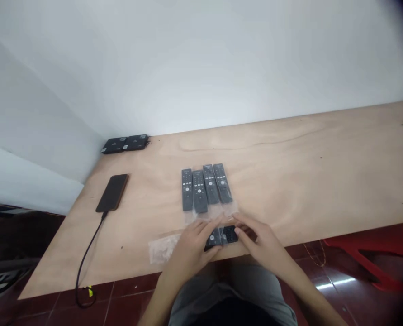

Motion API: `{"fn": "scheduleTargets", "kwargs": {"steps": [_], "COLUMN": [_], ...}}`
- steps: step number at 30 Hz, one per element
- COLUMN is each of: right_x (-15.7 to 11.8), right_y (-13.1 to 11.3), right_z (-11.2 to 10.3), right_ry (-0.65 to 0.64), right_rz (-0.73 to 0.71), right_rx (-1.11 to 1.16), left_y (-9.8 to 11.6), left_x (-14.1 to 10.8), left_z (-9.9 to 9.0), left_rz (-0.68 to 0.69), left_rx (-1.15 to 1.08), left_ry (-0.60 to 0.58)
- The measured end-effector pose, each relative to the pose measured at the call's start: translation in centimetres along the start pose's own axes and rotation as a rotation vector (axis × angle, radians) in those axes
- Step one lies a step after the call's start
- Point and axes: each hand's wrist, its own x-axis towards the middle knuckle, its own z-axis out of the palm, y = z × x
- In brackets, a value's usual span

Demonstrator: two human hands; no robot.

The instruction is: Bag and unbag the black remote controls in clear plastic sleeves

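Observation:
Near the table's front edge a dark remote control (216, 237) lies sideways, partly covered by clear plastic. My left hand (195, 244) grips its left part between thumb and fingers. At the remote's right end, my right hand (255, 237) has its thumb and fingers closed on the end and the plastic. Just beyond my hands, several dark remotes (199, 190) lie side by side in clear sleeves, buttons up. A crumpled clear plastic sleeve (161, 249) lies left of my left hand.
A phone (112, 193) with a black cable (89, 246) lies on the left of the wooden table (289, 181). Two black boxes (135, 142) sit at the back left by the wall. A red chair (374, 253) stands beyond the front edge at right.

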Motion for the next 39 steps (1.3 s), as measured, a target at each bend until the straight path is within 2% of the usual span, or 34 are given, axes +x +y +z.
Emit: {"fn": "scheduleTargets", "kwargs": {"steps": [6, 9, 13, 18, 20, 21, 23, 26, 29, 31, 32, 34, 37, 39], "right_x": [0.6, 0.8, 0.9, 0.5, 0.4, 0.3, 0.3, 0.2, -0.2, -0.6, -0.8, -1.3, -1.8, -1.9], "right_y": [-0.5, -0.6, -0.9, 0.0, 0.3, 0.2, -0.4, -1.6, -2.2, -2.0, -1.7, -1.2, -0.4, -0.1], "right_z": [3.3, 3.9, 3.0, 1.4, 0.6, 0.1, -0.9, -2.2, -2.8, -3.0, -3.1, -3.3, -4.4, -5.5], "right_ry": [-0.009, 0.01, -0.027, 0.032, 0.079, 0.087, 0.047, -0.13, -0.321, -0.372, -0.354, -0.236, 0.056, 0.227], "right_rz": [0.023, 0.007, 0.031, 0.201, 0.234, 0.224, 0.155, 0.037, 0.017, 0.014, 0.012, 0.036, 0.08, 0.06], "right_rx": [0.194, 0.192, 0.232, 0.524, 0.51, 0.431, 0.196, -0.034, 0.069, 0.218, 0.296, 0.458, 0.654, 0.714], "left_y": [0.5, 0.9, 1.2, 0.2, -0.2, -0.3, -0.4, -0.1, 0.3, 0.5, 0.6, 0.6, 0.1, -0.7], "left_x": [0.8, 1.3, 1.3, 0.3, -0.2, -0.3, -0.6, -0.7, -0.5, -0.3, -0.3, -0.2, -0.3, -0.4], "left_z": [1.2, 1.5, 1.1, 0.2, -0.1, -0.2, -0.3, -0.5, -0.7, -0.8, -0.9, -1.2, -1.7, -2.0], "left_rz": [0.008, 0.031, 0.037, -0.028, -0.048, -0.052, -0.042, 0.004, 0.031, 0.044, 0.05, 0.049, -0.013, -0.058], "left_rx": [-0.001, -0.004, -0.019, 0.021, 0.039, 0.05, 0.075, 0.093, 0.067, 0.036, 0.02, -0.009, -0.005, 0.029], "left_ry": [-0.018, -0.017, -0.059, -0.089, -0.099, -0.102, -0.093, -0.069, -0.06, -0.043, -0.023, 0.047, 0.216, 0.32]}}
